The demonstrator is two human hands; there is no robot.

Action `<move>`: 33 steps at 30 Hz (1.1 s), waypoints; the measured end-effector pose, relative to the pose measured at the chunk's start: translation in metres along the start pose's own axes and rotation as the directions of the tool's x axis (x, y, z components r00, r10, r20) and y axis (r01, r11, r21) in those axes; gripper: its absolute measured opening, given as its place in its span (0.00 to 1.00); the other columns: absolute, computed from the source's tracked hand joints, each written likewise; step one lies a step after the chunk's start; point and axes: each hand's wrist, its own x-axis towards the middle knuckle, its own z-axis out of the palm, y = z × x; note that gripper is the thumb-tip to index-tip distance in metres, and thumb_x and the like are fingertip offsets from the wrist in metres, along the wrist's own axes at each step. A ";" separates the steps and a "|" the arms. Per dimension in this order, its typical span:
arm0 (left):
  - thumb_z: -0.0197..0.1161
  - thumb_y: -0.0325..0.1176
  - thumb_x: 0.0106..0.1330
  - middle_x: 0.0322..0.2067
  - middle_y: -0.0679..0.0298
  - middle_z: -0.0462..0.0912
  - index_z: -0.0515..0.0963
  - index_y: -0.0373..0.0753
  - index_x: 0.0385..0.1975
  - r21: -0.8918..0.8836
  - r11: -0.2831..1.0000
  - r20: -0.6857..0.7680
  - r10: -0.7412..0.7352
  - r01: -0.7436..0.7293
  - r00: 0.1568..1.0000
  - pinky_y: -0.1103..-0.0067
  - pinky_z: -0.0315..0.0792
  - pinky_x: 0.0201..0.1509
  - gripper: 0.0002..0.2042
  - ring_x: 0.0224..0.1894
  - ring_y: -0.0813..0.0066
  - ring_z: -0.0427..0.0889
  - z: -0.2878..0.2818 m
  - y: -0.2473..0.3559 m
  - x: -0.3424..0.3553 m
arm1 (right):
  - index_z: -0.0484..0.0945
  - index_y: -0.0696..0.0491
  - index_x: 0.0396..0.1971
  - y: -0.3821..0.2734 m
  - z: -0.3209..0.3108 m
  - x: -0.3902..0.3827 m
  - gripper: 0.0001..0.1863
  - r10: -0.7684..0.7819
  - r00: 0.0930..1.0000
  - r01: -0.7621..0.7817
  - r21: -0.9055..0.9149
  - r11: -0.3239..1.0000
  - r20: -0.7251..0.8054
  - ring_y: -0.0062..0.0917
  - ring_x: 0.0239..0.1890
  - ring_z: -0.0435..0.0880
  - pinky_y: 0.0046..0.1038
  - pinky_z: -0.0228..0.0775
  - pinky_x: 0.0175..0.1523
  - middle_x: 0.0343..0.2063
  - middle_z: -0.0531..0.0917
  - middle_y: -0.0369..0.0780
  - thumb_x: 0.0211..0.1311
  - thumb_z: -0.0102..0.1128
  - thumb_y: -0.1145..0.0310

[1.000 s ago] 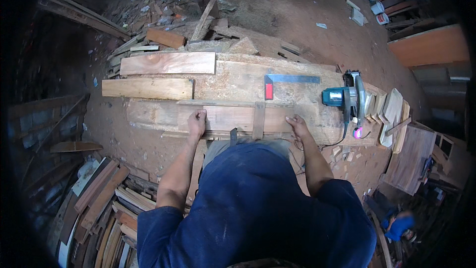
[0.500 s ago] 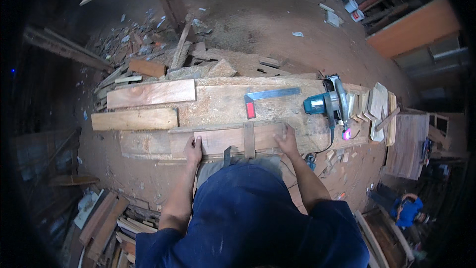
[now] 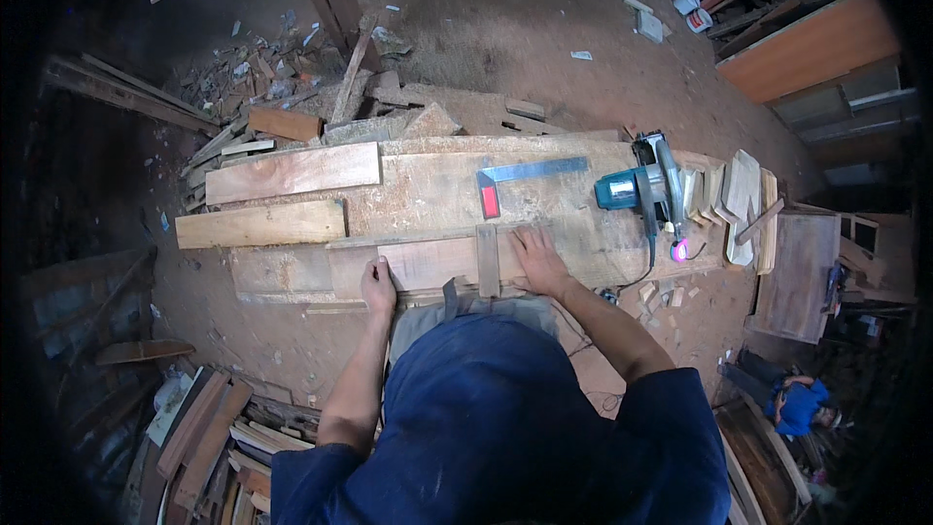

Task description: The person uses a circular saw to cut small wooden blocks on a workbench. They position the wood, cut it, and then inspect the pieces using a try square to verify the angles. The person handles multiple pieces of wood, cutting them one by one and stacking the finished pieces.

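A pinkish wooden board (image 3: pixel 432 264) lies lengthwise on the plank workbench, close in front of me. Its left end is in my left hand (image 3: pixel 377 286), whose fingers are curled with the thumb uppermost. A narrow wooden strip (image 3: pixel 488 261) crosses the board. Just right of that strip, my right hand (image 3: pixel 540 262) rests flat with the fingers spread, covering the board's right part. Beyond it lies a square (image 3: pixel 535 171) with a metal blade and a red-faced handle. A teal circular saw (image 3: pixel 632 189) stands farther right, beside a pink tape measure (image 3: pixel 678 251).
Two loose boards, one pinkish (image 3: pixel 296 173) and one yellowish (image 3: pixel 262 225), lie at the bench's left. Cut wood pieces (image 3: pixel 741 199) stand at its right end. Offcuts (image 3: pixel 282 123) lie beyond the bench, stacked planks (image 3: pixel 209 428) at lower left. A person in blue (image 3: pixel 799 404) is at lower right.
My right hand has moved left from near the board's right end to beside the cross strip, and now lies flat. My left hand stays at the left end. The view has shifted slightly.
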 end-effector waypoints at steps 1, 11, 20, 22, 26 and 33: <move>0.58 0.44 0.76 0.33 0.50 0.86 0.83 0.32 0.46 0.030 0.999 -0.024 -0.010 0.011 1.000 0.70 0.76 0.47 0.19 0.37 0.61 0.84 0.001 0.004 -0.006 | 0.53 0.63 0.74 0.001 -0.003 0.003 0.64 0.001 0.999 0.000 -0.019 1.000 0.036 0.52 0.77 0.50 0.54 0.35 0.80 0.73 0.57 0.58 0.47 0.74 0.37; 0.60 0.48 0.71 0.53 0.38 0.78 0.66 0.26 0.67 0.454 0.890 -0.323 0.203 -0.037 0.925 0.56 0.67 0.65 0.34 0.58 0.39 0.76 0.038 0.046 -0.072 | 0.47 0.66 0.75 -0.021 -0.017 -0.012 0.65 -0.035 0.994 0.037 -0.024 0.999 0.102 0.58 0.79 0.41 0.58 0.29 0.80 0.75 0.48 0.63 0.48 0.73 0.41; 0.60 0.41 0.72 0.50 0.41 0.79 0.72 0.29 0.61 0.379 0.924 -0.523 0.250 -0.040 0.815 0.55 0.67 0.61 0.25 0.54 0.42 0.76 0.058 0.025 -0.067 | 0.49 0.66 0.75 -0.019 0.012 -0.006 0.70 -0.141 0.989 0.143 -0.048 0.989 0.043 0.63 0.77 0.43 0.59 0.29 0.80 0.74 0.47 0.67 0.38 0.79 0.44; 0.60 0.40 0.72 0.49 0.41 0.80 0.73 0.29 0.60 0.356 0.934 -0.533 0.236 -0.037 0.813 0.55 0.67 0.61 0.24 0.54 0.42 0.77 0.062 0.017 -0.067 | 0.49 0.65 0.75 -0.016 0.014 -0.010 0.72 -0.156 0.988 0.156 -0.019 0.988 0.014 0.63 0.77 0.42 0.59 0.28 0.80 0.73 0.48 0.68 0.35 0.80 0.42; 0.60 0.40 0.71 0.49 0.41 0.82 0.76 0.29 0.56 0.279 0.959 -0.554 0.207 -0.055 0.807 0.57 0.68 0.63 0.21 0.55 0.43 0.79 0.059 0.019 -0.061 | 0.50 0.64 0.75 -0.011 0.022 -0.010 0.74 -0.178 0.983 0.176 -0.045 0.983 -0.042 0.63 0.77 0.43 0.59 0.29 0.79 0.73 0.50 0.68 0.30 0.82 0.40; 0.60 0.43 0.71 0.44 0.41 0.84 0.78 0.31 0.50 0.238 0.971 -0.448 0.120 -0.011 0.886 0.57 0.68 0.61 0.20 0.50 0.41 0.81 0.050 0.022 -0.067 | 0.53 0.62 0.74 -0.001 0.040 -0.023 0.70 -0.172 0.979 0.182 0.086 0.980 -0.109 0.56 0.68 0.60 0.55 0.44 0.76 0.63 0.64 0.60 0.32 0.83 0.43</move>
